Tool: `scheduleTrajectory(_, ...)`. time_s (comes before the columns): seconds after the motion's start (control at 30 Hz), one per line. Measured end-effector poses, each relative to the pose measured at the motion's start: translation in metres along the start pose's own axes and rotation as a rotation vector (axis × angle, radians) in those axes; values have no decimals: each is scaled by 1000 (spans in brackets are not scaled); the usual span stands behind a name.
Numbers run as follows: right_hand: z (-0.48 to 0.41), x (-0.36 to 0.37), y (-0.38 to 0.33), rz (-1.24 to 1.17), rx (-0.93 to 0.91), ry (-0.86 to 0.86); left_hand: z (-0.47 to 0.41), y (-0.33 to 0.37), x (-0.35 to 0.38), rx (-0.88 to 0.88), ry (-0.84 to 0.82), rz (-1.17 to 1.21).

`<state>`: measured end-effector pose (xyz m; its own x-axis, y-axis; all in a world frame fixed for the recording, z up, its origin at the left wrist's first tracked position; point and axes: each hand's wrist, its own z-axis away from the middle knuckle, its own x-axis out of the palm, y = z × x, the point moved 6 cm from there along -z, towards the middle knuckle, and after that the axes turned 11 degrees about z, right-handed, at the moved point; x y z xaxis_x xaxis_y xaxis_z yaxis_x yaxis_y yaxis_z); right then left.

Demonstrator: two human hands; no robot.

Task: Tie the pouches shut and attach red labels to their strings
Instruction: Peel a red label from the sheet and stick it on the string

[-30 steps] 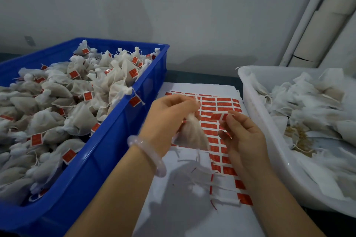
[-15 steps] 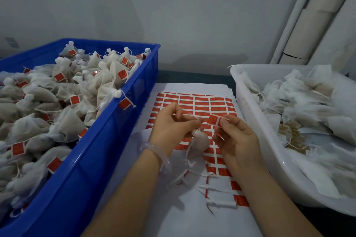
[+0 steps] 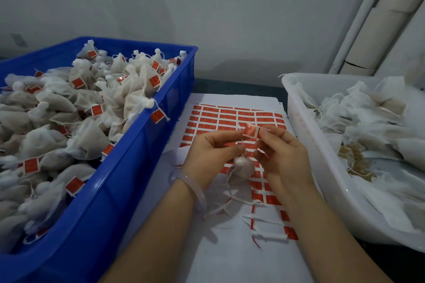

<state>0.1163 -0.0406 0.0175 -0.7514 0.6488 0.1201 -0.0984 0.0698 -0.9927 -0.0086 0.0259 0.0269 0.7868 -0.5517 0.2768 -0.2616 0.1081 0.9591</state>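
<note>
A small white pouch hangs by its string below my two hands, over the sheet of red labels. My left hand pinches the pouch's string just above the tied neck. My right hand pinches a red label that sits against the string between both hands. The label is held up above the pouch.
A blue crate on the left is full of tied, labelled pouches. A white tub on the right holds untied pouches. Peeled backing strips lie on the white paper near me. Wall and pipes stand behind.
The pouch has dropped lower on its string, and my hands have come closer together. The red label has moved from my right fingertips onto the string.
</note>
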Motion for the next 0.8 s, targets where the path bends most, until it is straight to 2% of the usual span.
scheduleTrajectory(0.23,8,-4,12,-26,13,-89,2,0,8,-12,-131,-67)
scheduleTrajectory(0.4,9,-3,5,114,-75,-128,4,1,13,18,-216,-50)
scheduleTrajectory(0.8,11,-8,1,49,-75,-76,7,2,19,78,-256,-102)
